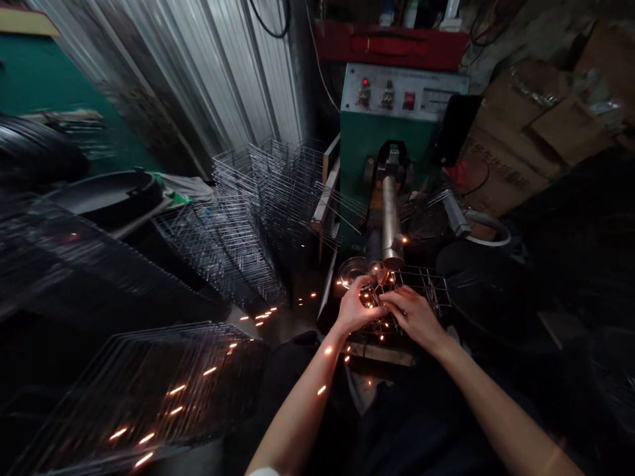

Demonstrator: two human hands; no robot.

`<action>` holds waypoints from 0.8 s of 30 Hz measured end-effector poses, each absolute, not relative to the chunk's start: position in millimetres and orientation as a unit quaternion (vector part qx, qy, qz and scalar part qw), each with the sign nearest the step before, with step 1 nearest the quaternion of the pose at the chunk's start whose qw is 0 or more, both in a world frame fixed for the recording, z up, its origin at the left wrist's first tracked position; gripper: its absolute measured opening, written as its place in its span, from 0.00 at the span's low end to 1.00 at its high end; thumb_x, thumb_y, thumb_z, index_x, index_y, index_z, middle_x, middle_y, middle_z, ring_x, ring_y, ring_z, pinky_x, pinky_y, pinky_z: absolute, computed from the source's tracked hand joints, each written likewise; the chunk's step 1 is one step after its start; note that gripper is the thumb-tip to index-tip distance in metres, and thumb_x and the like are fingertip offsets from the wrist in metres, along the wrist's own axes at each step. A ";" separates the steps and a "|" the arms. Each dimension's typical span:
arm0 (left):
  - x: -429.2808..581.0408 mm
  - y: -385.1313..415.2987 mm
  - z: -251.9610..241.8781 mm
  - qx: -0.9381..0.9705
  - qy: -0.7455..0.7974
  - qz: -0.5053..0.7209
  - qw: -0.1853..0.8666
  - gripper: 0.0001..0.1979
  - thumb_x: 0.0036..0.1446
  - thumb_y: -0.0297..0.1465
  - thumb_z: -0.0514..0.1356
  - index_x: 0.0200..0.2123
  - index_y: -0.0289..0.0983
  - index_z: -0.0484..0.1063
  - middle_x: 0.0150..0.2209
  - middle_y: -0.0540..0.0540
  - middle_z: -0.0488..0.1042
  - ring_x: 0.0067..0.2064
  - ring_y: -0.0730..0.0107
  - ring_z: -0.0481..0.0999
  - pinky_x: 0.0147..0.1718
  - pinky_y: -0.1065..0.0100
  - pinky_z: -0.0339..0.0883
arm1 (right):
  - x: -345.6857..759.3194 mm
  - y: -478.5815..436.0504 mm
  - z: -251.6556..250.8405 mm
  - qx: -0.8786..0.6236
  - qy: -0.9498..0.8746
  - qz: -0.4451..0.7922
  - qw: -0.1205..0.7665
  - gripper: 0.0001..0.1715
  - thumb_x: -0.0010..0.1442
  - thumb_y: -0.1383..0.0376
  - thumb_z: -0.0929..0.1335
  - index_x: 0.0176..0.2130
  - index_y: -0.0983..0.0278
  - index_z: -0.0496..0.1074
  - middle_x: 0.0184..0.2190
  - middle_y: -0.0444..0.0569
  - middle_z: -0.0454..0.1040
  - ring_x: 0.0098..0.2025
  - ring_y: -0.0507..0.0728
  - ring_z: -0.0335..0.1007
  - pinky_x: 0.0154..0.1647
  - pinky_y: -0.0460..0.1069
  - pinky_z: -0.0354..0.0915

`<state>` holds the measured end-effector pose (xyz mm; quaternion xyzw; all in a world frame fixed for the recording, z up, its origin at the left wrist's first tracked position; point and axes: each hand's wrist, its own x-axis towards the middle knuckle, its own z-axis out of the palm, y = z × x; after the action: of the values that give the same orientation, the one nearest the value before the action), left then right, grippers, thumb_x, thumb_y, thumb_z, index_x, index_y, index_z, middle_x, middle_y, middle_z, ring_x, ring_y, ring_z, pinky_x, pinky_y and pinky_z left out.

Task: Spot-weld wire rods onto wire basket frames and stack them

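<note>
A green spot welder (353, 149) stands in front of me, and its thick metal electrode arm (390, 218) points down toward my hands. Under the arm's tip lies a wire rack (430, 285) of thin crossed rods. My left hand (354, 308) is closed on the rack's near left part, thumb and fingers curved around the weld spot. From the other side my right hand (409, 313) pinches the wires, its fingertips close to the left thumb. Bright sparks fly from between the hands, down and to the left. The exact grip on the rods is partly hidden by sparks and fingers.
Stacked wire racks (243, 225) stand left of the welder, and more racks (188, 377) lie at lower left. A round black pan (106, 195) sits behind them. Cardboard boxes (510, 162) and a black phone-like slab (459, 129) are at right.
</note>
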<state>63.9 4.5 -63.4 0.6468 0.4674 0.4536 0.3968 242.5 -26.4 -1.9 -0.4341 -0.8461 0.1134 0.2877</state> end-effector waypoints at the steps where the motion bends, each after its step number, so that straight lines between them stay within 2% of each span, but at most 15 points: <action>1: 63.7 2.0 -61.4 0.651 0.467 0.456 0.388 0.35 0.42 0.35 0.73 0.54 0.45 0.67 0.53 0.49 0.75 0.52 0.60 0.76 0.53 0.60 0.68 | 242.7 -28.2 -0.8 -0.442 -0.840 0.111 0.294 0.11 0.68 0.69 0.65 0.48 0.61 0.74 0.42 0.50 0.79 0.44 0.59 0.73 0.48 0.56 0.69; 5: 60.8 1.7 -56.6 0.659 0.494 0.450 0.343 0.34 0.42 0.38 0.74 0.53 0.46 0.68 0.53 0.49 0.74 0.52 0.58 0.76 0.51 0.60 0.69 | 243.6 -28.4 -0.5 -0.484 -0.819 0.070 0.300 0.04 0.67 0.67 0.66 0.42 0.60 0.72 0.40 0.51 0.74 0.44 0.61 0.69 0.48 0.56 0.67; 8: 58.5 14.9 -59.9 0.660 0.498 0.441 0.350 0.35 0.40 0.38 0.75 0.52 0.47 0.69 0.53 0.49 0.74 0.53 0.57 0.75 0.52 0.60 0.68 | 246.0 -18.2 -4.0 -0.501 -0.816 0.026 0.287 0.03 0.65 0.67 0.67 0.39 0.61 0.72 0.40 0.53 0.73 0.44 0.64 0.67 0.48 0.58 0.65; 15: 54.4 40.9 -66.6 0.661 0.476 0.435 0.383 0.37 0.37 0.39 0.76 0.53 0.46 0.69 0.51 0.49 0.76 0.53 0.56 0.75 0.52 0.61 0.68 | 254.9 0.4 -9.9 -0.490 -0.828 0.031 0.271 0.07 0.63 0.73 0.66 0.39 0.63 0.72 0.39 0.53 0.72 0.44 0.63 0.67 0.48 0.57 0.64; 24: 49.7 54.4 -63.0 0.689 0.461 0.427 0.361 0.39 0.38 0.38 0.76 0.54 0.46 0.68 0.53 0.49 0.75 0.53 0.57 0.75 0.53 0.60 0.68 | 253.1 9.0 -14.8 -0.480 -0.826 0.029 0.294 0.07 0.64 0.72 0.66 0.38 0.63 0.73 0.37 0.52 0.73 0.43 0.62 0.67 0.46 0.56 0.65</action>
<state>49.7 54.4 -63.0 0.6886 0.4614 0.4272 0.3612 253.1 9.0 -14.8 -0.4795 -0.8264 0.0288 0.2936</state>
